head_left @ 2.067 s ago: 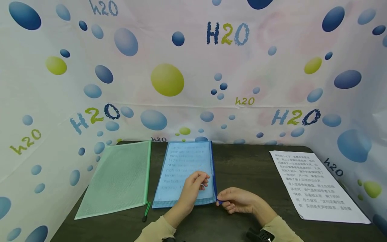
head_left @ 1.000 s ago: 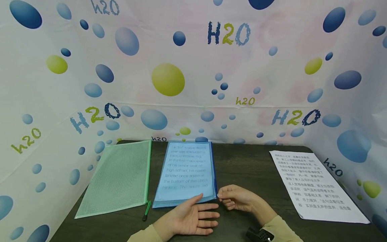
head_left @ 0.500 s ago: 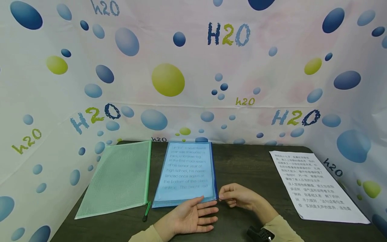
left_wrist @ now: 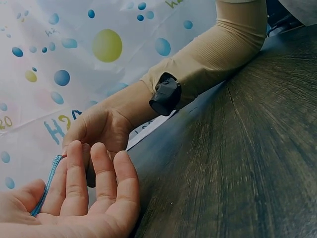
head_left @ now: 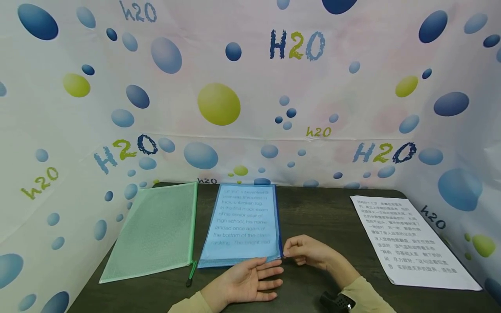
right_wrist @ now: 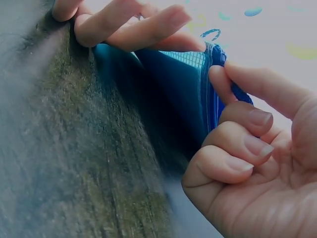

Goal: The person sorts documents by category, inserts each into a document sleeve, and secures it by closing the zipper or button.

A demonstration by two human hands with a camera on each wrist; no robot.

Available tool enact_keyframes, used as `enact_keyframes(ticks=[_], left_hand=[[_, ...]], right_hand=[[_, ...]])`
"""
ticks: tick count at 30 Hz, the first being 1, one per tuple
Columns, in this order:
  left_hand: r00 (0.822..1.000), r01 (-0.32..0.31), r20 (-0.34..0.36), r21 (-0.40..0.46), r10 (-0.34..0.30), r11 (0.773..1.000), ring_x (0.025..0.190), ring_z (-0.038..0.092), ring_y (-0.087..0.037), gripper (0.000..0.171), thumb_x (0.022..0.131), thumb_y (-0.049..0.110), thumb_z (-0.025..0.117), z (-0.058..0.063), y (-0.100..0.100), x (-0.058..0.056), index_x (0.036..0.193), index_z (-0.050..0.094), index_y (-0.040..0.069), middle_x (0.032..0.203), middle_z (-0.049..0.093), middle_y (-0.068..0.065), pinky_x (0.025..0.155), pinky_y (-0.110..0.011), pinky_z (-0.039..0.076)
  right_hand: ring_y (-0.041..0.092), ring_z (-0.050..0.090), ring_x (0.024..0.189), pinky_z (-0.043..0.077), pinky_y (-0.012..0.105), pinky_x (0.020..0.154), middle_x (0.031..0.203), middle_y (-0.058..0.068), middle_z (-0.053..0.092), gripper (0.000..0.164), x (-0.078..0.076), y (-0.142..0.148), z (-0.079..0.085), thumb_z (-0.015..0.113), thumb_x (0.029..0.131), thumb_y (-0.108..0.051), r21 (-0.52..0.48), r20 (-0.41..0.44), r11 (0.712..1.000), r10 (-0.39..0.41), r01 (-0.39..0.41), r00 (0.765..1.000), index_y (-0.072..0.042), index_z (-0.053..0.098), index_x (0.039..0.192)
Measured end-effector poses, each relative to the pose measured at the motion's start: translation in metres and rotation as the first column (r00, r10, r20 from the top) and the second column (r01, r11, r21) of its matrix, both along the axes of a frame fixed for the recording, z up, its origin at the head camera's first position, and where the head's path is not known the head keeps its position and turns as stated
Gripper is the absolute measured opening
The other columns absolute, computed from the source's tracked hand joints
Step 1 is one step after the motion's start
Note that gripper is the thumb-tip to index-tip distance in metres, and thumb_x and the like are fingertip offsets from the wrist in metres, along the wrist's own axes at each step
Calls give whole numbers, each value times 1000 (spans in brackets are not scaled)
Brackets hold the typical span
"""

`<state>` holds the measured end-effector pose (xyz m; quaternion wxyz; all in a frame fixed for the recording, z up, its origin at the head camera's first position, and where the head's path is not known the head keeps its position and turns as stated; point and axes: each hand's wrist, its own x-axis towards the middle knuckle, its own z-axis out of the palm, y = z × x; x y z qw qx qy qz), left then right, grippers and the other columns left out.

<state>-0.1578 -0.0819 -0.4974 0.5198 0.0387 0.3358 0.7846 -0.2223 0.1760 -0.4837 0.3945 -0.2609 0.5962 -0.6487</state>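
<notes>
A blue mesh zip pouch (head_left: pixel 240 217) lies on the dark table, a printed English page showing through its cover. At its near edge, my left hand (head_left: pixel 252 280) holds the pouch between thumb and index finger. The other left fingers are spread and fairly straight. My right hand (head_left: pixel 313 252) pinches the zipper pull (right_wrist: pixel 241 94) at the pouch's near right corner with thumb and index finger, the remaining fingers curled. The dark blue zipper edge (head_left: pixel 278 217) runs along the pouch's right side. In the left wrist view, the pouch edge (left_wrist: pixel 48 186) passes between the left thumb and index finger.
A green mesh zip pouch (head_left: pixel 154 230) lies left of the blue one, its zipper pull (head_left: pixel 191 274) hanging toward the front. White printed sheets (head_left: pixel 415 243) lie at the right. A patterned sheet (head_left: pixel 254 108) encloses the table's back and sides.
My left hand has come down from above the blue pouch to its near edge, its fingers spreading. My right hand has moved slightly up along the zipper side, still pinching there.
</notes>
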Motion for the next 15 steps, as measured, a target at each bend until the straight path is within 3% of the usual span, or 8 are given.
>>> enact_keyframes(ticks=[15], left_hand=[[1000, 18, -13, -3, -18, 1000, 115, 59, -11, 56, 103, 39, 41, 0, 2, 0, 152, 32, 14, 126, 63, 9, 101, -36, 45]], right_hand=[[3, 32, 51, 30, 21, 54, 62, -11, 41, 13, -19, 2, -1, 57, 96, -10, 114, -90, 987, -106, 116, 990, -16, 65, 88]])
